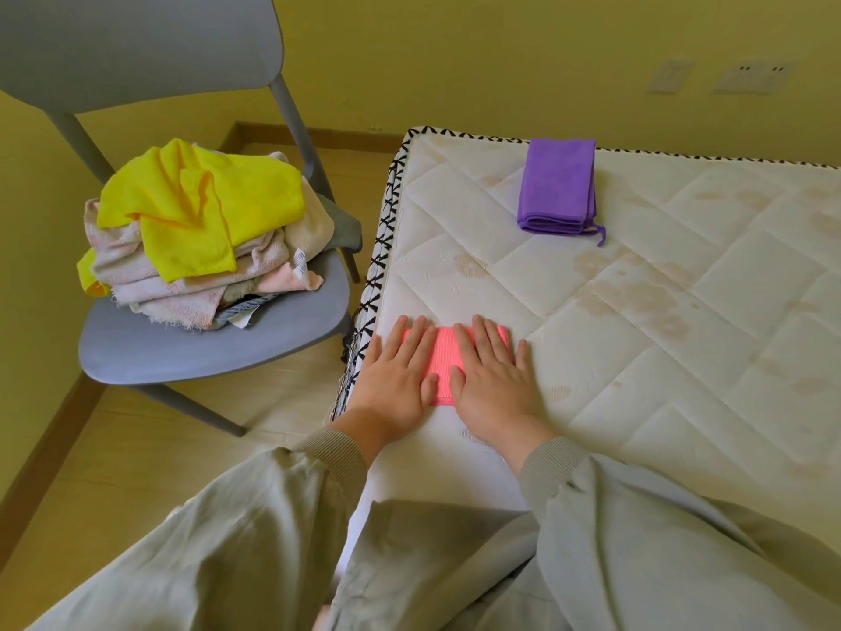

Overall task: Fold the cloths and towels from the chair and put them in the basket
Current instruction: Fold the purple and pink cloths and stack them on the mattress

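- Head view, setting: a yellow-walled room with a bare quilted mattress [637, 357], stained in patches, serving as your work surface. A grey chair [182, 352] stands just beside its left edge.
- Head view, hands: your left hand [396, 375] and right hand [496, 380] both lie flat, fingers straight and spread, gripping nothing. They press side by side on the pink cloth [443, 362].
- Head view, task item: the pink cloth sits folded small at the near left corner of the mattress, mostly covered by your palms. Only its middle strip and far edge show.
- Head view, other stock: a purple cloth [557, 184] lies folded at the far edge, well apart from your hands. An unfolded pile topped by a yellow cloth [191, 207] sits on the chair seat. No basket is in view.
- Judgement, step in hand: you appear to be flattening the pink fold. Sweep outward from the centre toward the edges so trapped air and creases leave. Confirm the corners align before lifting off, since your palms hide them.
- Judgement, progress: early. Most of the pile awaits folding.
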`<control>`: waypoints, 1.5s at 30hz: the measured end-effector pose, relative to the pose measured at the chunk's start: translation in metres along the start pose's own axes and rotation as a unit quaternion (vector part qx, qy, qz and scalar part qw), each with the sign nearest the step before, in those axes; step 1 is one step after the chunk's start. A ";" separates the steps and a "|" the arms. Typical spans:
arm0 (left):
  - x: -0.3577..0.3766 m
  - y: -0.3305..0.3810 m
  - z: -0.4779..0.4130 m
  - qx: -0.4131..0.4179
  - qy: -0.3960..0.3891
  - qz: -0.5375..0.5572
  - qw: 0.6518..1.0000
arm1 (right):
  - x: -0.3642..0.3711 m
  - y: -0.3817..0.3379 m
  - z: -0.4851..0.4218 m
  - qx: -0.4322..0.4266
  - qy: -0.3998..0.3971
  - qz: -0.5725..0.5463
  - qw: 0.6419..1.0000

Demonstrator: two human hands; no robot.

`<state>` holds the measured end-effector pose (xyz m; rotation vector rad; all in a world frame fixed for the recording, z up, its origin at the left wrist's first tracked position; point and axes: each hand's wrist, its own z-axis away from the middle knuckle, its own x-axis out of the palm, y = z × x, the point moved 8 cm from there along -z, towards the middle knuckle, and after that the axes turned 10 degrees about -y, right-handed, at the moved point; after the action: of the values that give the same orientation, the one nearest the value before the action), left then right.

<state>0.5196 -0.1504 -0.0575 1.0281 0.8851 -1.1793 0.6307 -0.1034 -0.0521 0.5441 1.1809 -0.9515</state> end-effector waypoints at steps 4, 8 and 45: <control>0.000 -0.002 0.000 0.005 -0.009 -0.009 1.000 | 0.002 0.008 -0.002 0.025 -0.016 -0.018 0.999; 0.003 -0.009 0.005 -0.014 0.000 0.004 1.000 | 0.000 0.018 0.000 0.053 -0.035 -0.057 0.996; -0.026 0.029 -0.102 -0.024 0.068 0.020 0.997 | -0.026 0.144 -0.036 0.244 0.055 -0.854 0.457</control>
<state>0.5419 -0.0432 -0.0590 1.0926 0.9903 -1.0598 0.7317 0.0085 -0.0554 -0.5095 1.3220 -3.1064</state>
